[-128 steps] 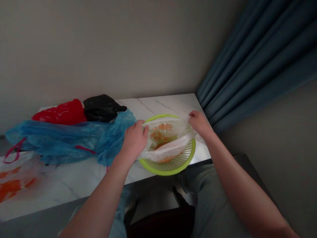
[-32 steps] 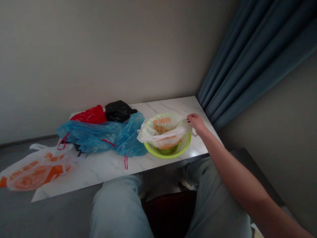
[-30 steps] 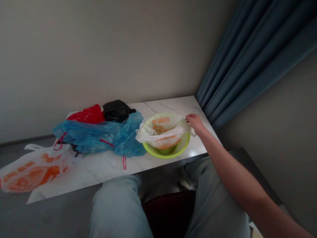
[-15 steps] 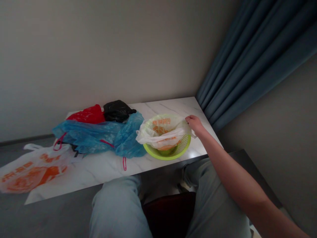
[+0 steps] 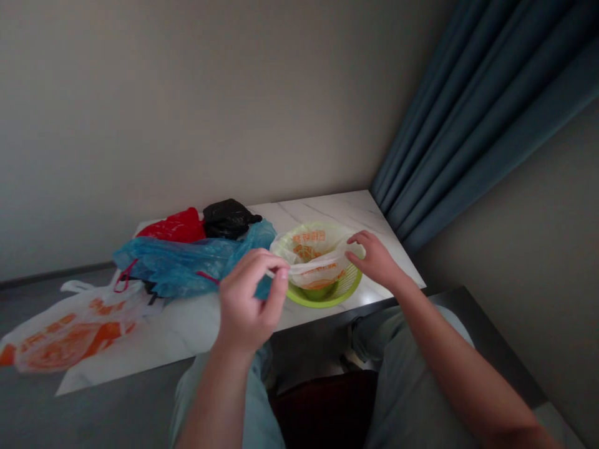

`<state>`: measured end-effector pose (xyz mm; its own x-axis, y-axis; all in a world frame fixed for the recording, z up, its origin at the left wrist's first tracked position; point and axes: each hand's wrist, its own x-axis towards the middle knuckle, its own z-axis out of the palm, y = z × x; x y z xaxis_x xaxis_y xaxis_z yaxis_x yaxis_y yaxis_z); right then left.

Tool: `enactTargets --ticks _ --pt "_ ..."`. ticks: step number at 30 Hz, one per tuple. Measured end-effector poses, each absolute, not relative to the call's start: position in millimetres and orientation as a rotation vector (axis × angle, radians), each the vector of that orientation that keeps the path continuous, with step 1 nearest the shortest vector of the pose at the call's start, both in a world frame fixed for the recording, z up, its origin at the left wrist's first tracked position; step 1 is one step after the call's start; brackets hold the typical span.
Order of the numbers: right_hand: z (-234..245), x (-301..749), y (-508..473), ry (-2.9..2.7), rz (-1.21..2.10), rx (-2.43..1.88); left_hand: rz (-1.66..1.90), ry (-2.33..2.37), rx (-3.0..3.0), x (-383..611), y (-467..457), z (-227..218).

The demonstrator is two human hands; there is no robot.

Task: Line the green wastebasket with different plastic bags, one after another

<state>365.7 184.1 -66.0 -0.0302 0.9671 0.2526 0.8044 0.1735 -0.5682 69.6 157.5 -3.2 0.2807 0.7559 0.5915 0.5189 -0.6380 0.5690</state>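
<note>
Both forearms reach forward from below, the left hand (image 5: 253, 296) nearer to me in height over the front edge, its thumb and forefinger pinching the rim of a white bag (image 5: 322, 273). The right hand (image 5: 373, 257) bends at that bag's other side, fingers parted; whether it grips, I cannot tell. This bag sits inside one green basket (image 5: 322, 304), by the desk's (image 5: 346, 207) front edge, towards the right end. Leftward I count one red bag (image 5: 178, 226) and one black bag (image 5: 229, 218) near the back edge, blue plastic (image 5: 180, 259) before them, and a second white bag (image 5: 70, 337) overhanging the left edge.
</note>
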Motion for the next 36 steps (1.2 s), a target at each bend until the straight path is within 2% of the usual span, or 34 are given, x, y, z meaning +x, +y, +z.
enactTargets --ticks 4,9,23,27,32,36 --pt "-82 366 158 -1.897 0.32 -1.826 0.742 1.239 2.461 65 187 -59" --pt "-99 377 149 -1.719 0.338 -2.007 0.581 1.389 2.369 48 189 -101" --pt "-121 378 125 -2.032 0.689 -1.788 0.494 1.303 2.109 46 189 -95" --pt "-128 374 125 -2.134 0.655 -1.802 0.408 1.216 2.09 44 189 -89" --pt "-135 362 130 -2.23 0.477 -1.999 0.522 1.251 2.125 46 192 -93" --pt "-148 352 133 -2.243 0.392 -2.091 0.472 1.202 2.125 44 193 -96"
